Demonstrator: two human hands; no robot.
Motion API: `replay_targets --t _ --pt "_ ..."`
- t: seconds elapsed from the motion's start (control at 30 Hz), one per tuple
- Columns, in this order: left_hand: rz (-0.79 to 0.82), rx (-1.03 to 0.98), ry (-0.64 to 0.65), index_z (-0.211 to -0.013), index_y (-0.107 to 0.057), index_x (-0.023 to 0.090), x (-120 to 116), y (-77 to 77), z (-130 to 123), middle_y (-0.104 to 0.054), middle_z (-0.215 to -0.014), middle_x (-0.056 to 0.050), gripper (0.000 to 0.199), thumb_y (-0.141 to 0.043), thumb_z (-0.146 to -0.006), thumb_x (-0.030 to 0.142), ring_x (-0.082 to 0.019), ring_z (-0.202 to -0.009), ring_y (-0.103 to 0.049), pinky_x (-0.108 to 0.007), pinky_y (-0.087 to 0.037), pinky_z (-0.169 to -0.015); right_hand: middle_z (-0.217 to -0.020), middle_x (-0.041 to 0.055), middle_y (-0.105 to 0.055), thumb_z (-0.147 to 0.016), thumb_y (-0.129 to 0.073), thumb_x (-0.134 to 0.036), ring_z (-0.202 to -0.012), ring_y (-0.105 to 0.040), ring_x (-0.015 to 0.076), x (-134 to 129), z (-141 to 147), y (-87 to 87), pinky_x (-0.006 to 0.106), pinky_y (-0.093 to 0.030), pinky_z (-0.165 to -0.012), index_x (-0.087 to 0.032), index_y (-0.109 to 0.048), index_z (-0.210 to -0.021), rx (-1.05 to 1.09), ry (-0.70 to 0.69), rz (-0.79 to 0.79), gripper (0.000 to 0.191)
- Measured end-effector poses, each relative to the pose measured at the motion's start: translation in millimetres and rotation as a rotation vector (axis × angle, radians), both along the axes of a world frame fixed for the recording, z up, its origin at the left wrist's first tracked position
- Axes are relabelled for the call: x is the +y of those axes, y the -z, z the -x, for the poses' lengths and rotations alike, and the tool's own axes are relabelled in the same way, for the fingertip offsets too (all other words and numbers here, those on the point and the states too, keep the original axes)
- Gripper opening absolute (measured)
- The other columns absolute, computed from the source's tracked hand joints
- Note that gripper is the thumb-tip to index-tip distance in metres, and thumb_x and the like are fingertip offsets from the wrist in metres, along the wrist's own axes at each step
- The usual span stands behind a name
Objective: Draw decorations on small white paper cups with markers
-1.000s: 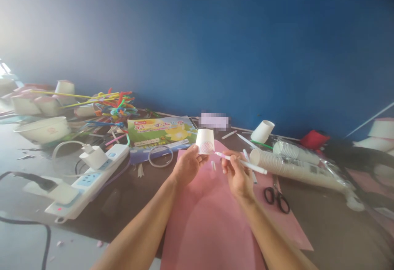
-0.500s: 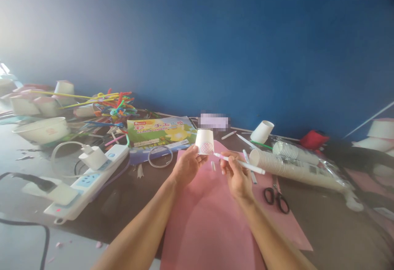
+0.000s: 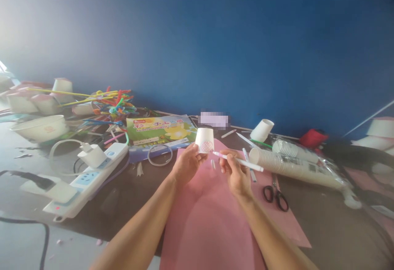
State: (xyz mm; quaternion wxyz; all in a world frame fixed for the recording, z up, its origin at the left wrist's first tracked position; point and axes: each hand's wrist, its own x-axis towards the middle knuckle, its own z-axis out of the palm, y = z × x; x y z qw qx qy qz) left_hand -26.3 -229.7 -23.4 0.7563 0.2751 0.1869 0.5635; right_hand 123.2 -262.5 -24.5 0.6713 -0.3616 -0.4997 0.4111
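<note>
Held in my left hand [image 3: 188, 164] is a white paper cup [image 3: 203, 135], turned bottom up, with a pink criss-cross pattern on its side. My fingers close round its lower rim. My right hand [image 3: 236, 175] pinches a white marker pen [image 3: 246, 163] with a pink end. Its tip is right beside the cup's lower right edge; whether it touches I cannot tell. Below both hands lies pink paper [image 3: 212, 212]. A small white pen cap [image 3: 213, 164] rests on it between my hands.
Black-handled scissors [image 3: 275, 196] and bagged stacked cups [image 3: 295, 165] lie to the right, a single cup [image 3: 262, 130] behind them. On the left are a power strip [image 3: 86, 179], a colour-paper pack [image 3: 158, 136], a bowl [image 3: 40, 128] and colourful pipe cleaners [image 3: 115, 104].
The marker has tilted slightly, its back end a little lower and further left. Both hands keep their grip, and the view has shifted very slightly.
</note>
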Motion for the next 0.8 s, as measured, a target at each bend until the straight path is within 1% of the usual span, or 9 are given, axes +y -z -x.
replay_targets --t 0.2,0.4,0.63,0.8 --pt "0.000 -0.019 -0.004 -0.108 -0.065 0.017 1.5 1.6 0.7 -0.071 -0.098 -0.007 0.030 -0.063 -0.080 0.028 -0.021 -0.095 -0.064 -0.036 -0.042 -0.093 -0.056 -0.0041 -0.052 -0.086 -0.058 -0.038 -0.048 -0.043 0.0097 2.2 -0.5 0.1 0.025 -0.035 -0.048 -0.020 -0.066 -0.085 0.037 0.009 0.033 0.020" --pt "0.005 -0.022 -0.001 -0.105 -0.066 0.017 3.0 2.1 1.5 -0.071 -0.101 -0.007 0.026 -0.061 -0.080 0.024 -0.021 -0.096 -0.063 -0.036 -0.042 -0.093 -0.055 -0.0037 -0.052 -0.085 -0.060 -0.037 -0.049 -0.043 0.0089 3.7 -2.8 1.4 0.023 -0.030 -0.046 -0.020 -0.069 -0.082 0.086 0.013 0.067 0.020" --pt "0.004 -0.008 -0.001 -0.105 -0.066 0.018 1.9 1.8 1.8 -0.070 -0.100 -0.007 0.027 -0.062 -0.080 0.027 -0.021 -0.095 -0.063 -0.037 -0.042 -0.091 -0.054 -0.0034 -0.050 -0.083 -0.061 -0.038 -0.052 -0.045 0.0099 1.2 -0.6 -5.8 0.022 -0.030 -0.047 -0.020 -0.069 -0.081 0.172 0.014 0.064 0.020" --pt "-0.005 0.001 0.006 -0.106 -0.066 0.017 2.1 3.0 1.8 -0.070 -0.103 -0.007 0.029 -0.063 -0.080 0.031 -0.021 -0.097 -0.062 -0.037 -0.042 -0.093 -0.054 -0.0030 -0.051 -0.084 -0.061 -0.038 -0.051 -0.045 0.0096 0.7 -0.7 -4.8 0.022 -0.030 -0.046 -0.020 -0.069 -0.082 0.151 -0.015 0.063 0.021"
